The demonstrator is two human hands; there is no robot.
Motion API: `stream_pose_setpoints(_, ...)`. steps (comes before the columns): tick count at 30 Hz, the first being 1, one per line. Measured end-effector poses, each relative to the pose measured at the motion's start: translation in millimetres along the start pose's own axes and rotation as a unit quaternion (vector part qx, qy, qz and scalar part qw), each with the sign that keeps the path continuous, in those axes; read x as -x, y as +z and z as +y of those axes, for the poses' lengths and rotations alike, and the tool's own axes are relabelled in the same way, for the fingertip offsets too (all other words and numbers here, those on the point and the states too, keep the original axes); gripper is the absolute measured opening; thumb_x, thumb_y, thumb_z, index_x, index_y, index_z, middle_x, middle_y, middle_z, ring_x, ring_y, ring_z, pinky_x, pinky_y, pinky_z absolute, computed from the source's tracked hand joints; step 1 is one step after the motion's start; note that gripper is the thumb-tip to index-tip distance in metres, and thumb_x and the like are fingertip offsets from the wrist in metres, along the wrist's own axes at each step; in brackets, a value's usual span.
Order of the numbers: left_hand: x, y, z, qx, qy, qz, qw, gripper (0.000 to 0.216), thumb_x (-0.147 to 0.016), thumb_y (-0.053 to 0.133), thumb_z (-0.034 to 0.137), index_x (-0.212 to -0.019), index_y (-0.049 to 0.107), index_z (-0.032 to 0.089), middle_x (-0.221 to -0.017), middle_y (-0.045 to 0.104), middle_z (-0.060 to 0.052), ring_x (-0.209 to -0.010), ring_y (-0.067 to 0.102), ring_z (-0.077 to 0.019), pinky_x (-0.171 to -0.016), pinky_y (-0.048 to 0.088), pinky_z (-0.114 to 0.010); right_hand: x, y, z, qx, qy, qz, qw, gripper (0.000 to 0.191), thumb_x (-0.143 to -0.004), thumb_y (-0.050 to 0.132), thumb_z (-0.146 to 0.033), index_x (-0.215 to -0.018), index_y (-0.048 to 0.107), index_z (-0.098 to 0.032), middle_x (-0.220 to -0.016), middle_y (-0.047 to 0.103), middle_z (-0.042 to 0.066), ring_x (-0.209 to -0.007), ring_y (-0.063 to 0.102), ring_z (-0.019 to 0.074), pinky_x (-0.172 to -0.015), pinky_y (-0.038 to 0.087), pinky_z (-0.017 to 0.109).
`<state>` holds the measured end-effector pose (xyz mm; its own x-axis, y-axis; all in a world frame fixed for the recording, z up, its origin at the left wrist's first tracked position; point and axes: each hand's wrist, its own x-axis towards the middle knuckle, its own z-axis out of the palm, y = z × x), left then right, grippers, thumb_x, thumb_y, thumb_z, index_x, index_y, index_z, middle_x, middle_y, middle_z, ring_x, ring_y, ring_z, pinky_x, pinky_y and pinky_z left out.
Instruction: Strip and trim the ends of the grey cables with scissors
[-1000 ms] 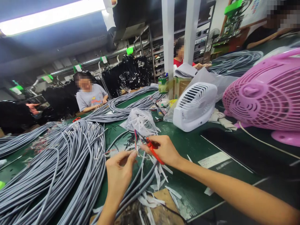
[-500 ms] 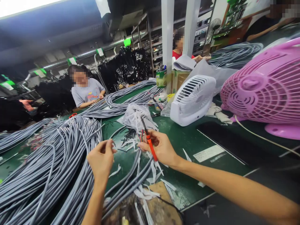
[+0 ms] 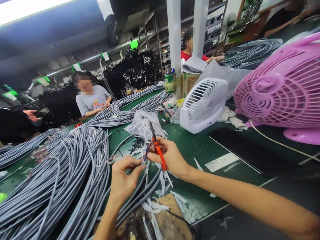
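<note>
My right hand [image 3: 168,156] is closed round small cutters with red handles [image 3: 158,151], the dark blades pointing up and away. My left hand [image 3: 124,177] pinches the stripped end of a grey cable [image 3: 140,190], just left of the cutters, where thin coloured wires [image 3: 147,150] fan out. Both hands hover over the green table [image 3: 200,150], above white paper scraps [image 3: 162,180] and short black offcuts. The grey cable runs back toward me under my left wrist.
A big heap of grey cables [image 3: 62,180] fills the left. A clear plastic bag [image 3: 143,125] lies behind my hands. A white fan [image 3: 203,105] and a pink fan [image 3: 280,86] stand on the right. Other people sit across the table.
My left hand swung out to the left, then came back to the cable end beside the cutters. The right hand turned the cutters more upright and lifted slightly.
</note>
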<state>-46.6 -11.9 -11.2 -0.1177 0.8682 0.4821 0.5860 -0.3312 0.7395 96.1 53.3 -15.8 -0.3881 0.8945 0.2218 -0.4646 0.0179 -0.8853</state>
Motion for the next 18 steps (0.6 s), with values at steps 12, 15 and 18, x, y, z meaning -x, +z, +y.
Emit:
stream_pose_setpoints(12, 5, 12, 3, -0.039, -0.028, 0.031, 0.998, 0.017, -0.067, 0.067, 0.025, -0.082, 0.066, 0.018, -0.070, 0.065, -0.001, -0.062, 0.059, -0.0134, -0.052, 0.045, -0.020, -3, -1, -4, 0.041, -0.027, 0.011, 0.999, 0.031, -0.048, 0.077, -0.022, -0.061, 0.050, -0.016, -0.057, 0.049, -0.007, -0.052, 0.044, 0.0062, -0.053, 0.038, 0.019)
stream_pose_setpoints(15, 6, 18, 2, 0.017, -0.073, 0.061, 0.995, 0.018, -0.067, 0.068, 0.031, -0.078, 0.066, 0.017, -0.068, 0.065, -0.002, -0.062, 0.059, -0.0137, -0.055, 0.045, -0.021, -1, -1, -3, 0.052, -0.028, 0.004, 0.998, 0.031, -0.049, 0.077, -0.023, -0.062, 0.050, -0.016, -0.057, 0.048, -0.007, -0.052, 0.044, 0.0066, -0.053, 0.039, 0.020)
stream_pose_setpoints(18, 6, 21, 2, 0.077, -0.098, 0.102, 0.987, 0.018, -0.068, 0.067, 0.033, -0.075, 0.066, 0.016, -0.068, 0.064, -0.002, -0.063, 0.058, -0.0129, -0.057, 0.045, -0.021, 0, 1, -3, 0.045, -0.021, 0.005, 0.999, 0.032, -0.048, 0.078, -0.023, -0.061, 0.049, -0.016, -0.056, 0.048, -0.007, -0.052, 0.044, 0.0064, -0.052, 0.039, 0.019)
